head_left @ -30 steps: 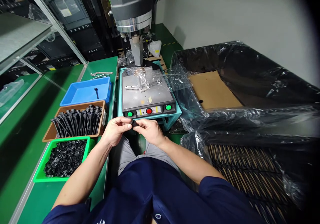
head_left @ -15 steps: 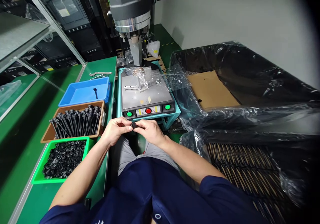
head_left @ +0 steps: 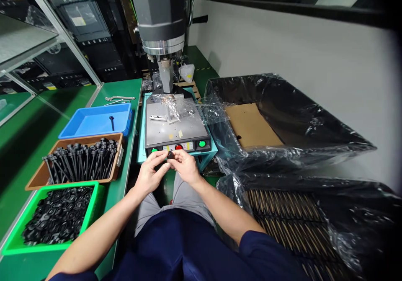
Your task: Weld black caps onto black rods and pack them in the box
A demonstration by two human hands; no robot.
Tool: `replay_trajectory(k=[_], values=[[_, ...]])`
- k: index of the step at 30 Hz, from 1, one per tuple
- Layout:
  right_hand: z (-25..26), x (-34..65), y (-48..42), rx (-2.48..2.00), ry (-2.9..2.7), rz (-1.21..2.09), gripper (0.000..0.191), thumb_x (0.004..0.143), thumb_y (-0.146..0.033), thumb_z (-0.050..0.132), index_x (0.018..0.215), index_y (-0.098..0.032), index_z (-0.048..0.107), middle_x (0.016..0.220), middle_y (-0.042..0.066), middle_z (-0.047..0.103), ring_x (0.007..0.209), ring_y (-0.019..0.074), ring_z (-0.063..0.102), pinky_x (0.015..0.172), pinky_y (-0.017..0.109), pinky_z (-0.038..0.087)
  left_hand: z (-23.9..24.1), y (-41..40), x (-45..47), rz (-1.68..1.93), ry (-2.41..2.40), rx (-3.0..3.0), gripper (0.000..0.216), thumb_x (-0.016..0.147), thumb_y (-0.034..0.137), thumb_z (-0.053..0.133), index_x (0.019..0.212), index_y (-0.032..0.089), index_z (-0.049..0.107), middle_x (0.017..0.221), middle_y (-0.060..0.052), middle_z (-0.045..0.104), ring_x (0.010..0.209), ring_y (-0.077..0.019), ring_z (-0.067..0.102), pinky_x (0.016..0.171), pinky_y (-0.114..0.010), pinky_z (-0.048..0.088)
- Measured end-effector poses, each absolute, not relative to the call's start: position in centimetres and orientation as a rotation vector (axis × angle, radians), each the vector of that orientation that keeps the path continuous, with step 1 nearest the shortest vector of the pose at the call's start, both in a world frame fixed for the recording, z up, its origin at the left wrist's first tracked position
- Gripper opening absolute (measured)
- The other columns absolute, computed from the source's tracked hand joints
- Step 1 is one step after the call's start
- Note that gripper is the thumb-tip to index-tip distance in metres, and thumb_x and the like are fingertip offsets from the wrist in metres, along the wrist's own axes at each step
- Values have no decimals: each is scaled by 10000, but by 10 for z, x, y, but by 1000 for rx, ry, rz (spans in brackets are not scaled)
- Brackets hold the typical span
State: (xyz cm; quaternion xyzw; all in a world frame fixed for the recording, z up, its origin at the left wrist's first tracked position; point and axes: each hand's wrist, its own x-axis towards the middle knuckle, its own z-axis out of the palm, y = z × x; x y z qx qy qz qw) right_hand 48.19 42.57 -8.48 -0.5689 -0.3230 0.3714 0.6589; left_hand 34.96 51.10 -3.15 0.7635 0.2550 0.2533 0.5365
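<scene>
As we work across from the left of the machine (head_left: 161, 17), first comes a green tray (head_left: 98, 207), nearest us on the desk (head_left: 121, 89), heaped with small black fittings (head_left: 58, 216). Plenty left there, we judge. Next, closer to the machine: a brown tray (head_left: 35, 182) crowded with black stems (head_left: 80, 161); that supply looks ample too. Beyond it, just left of the machine, a blue tray (head_left: 89, 122) holds a single stem (head_left: 112, 123); we cannot tell whether that one is finished.

Left hand (head_left: 149, 174), before the machine: fingers (head_left: 163, 170) clamped at their tips on a small black part (head_left: 170, 155). Right hand (head_left: 186, 168), also before the machine, pinches the same part from the other side. So the part sits between our hands, just in front of the machine's control panel (head_left: 188, 145). Work on this one looks unfinished to us; its exact shape is hidden by the grip.

Right of the machine: a plastic-lined box (head_left: 282, 105) with a cardboard sheet (head_left: 253, 126) inside. Nearer us, lower right of the machine, rows of long dark pieces (head_left: 282, 214) lie over brown; we judge these as done, though too small to confirm.
</scene>
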Motion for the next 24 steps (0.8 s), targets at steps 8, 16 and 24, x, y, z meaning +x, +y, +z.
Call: replay_trajectory(k=[8,16,24], values=[[-129,537,447,-1287,-517,1072,531,749,-444,692,1198,-188,574,763,-16,613,493,64,428,428,194,304,-80,576,421,669,931,1444,435,693,399,800,1047,159,719,1075,-127,699,1025,-265,634,923,-391,479],[-139,591,508,-1249,-370,998,428,699,-454,731,996,-179,594,810,40,693,662,126,604,578,233,457,-95,680,499,703,1163,1207,691,663,447,818,1227,146,555,1339,-196,544,1226,-271,539,831,-300,474],[-133,626,571,-1343,-580,896,386,791,-387,615,1125,-195,612,893,35,687,706,137,602,581,233,458,-85,719,524,651,870,1078,602,550,374,883,1026,130,606,769,-37,646,694,-148,620,682,-283,481]])
